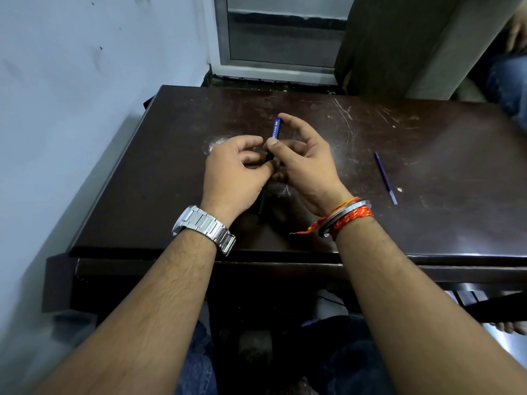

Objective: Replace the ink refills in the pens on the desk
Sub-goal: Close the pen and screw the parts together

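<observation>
Head view: pen (275, 132) in both hands, long axis pointing away.

White lettering runs lengthwise along the blue barrel of a pen (276, 129), held upright-tilted between two hands above a dark desk (427, 166). The word appears to read "OCTANE" (its first letters partly covered by a thumb), followed by a small white logo mark too tiny to make out. A loose refill (385, 177) lying on the desk to the right carries no legible print, and the steel wristwatch (204, 228) shows only its bracelet, no dial or brand.
</observation>
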`<action>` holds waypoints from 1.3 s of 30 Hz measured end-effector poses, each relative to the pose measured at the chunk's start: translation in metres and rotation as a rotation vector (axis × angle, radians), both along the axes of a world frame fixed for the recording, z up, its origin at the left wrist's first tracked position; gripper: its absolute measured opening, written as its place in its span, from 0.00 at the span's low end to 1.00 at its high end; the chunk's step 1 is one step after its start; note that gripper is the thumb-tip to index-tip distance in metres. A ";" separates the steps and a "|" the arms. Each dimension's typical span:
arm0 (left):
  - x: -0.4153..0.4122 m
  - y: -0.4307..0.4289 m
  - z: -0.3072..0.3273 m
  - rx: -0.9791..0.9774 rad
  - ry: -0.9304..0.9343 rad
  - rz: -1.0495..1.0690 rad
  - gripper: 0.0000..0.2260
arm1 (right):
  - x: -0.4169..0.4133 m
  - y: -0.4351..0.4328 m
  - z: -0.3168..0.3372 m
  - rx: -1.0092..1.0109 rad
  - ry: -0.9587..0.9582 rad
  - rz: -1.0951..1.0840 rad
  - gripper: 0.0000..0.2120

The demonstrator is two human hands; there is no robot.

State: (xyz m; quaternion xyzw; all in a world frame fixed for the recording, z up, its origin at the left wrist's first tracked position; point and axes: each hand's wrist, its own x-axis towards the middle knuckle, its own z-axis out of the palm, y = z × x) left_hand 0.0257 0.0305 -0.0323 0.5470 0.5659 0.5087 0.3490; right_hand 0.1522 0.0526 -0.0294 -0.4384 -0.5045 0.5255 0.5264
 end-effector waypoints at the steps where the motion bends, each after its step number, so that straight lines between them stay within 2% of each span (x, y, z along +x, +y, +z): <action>1: 0.000 0.000 0.000 -0.001 -0.007 -0.007 0.19 | 0.000 0.000 0.000 0.009 0.000 -0.016 0.19; 9: 0.001 0.002 0.002 -0.112 -0.308 -0.053 0.14 | 0.003 0.001 0.001 0.014 0.078 -0.036 0.21; 16: -0.001 0.003 0.003 -0.170 -0.409 -0.102 0.13 | 0.002 0.001 0.000 0.005 0.093 -0.029 0.21; 21: -0.002 0.000 0.002 -0.182 -0.305 -0.138 0.18 | 0.004 0.003 -0.003 0.038 0.043 -0.057 0.21; 26: -0.002 -0.001 0.004 -0.160 -0.255 -0.102 0.19 | 0.003 0.005 -0.006 0.057 -0.008 -0.022 0.25; 32: -0.001 -0.003 0.004 -0.131 -0.195 -0.072 0.18 | 0.004 0.007 -0.010 0.081 -0.075 0.002 0.21; 39: 0.001 -0.003 0.003 -0.122 -0.123 -0.023 0.19 | 0.004 0.009 -0.015 0.085 -0.084 -0.014 0.20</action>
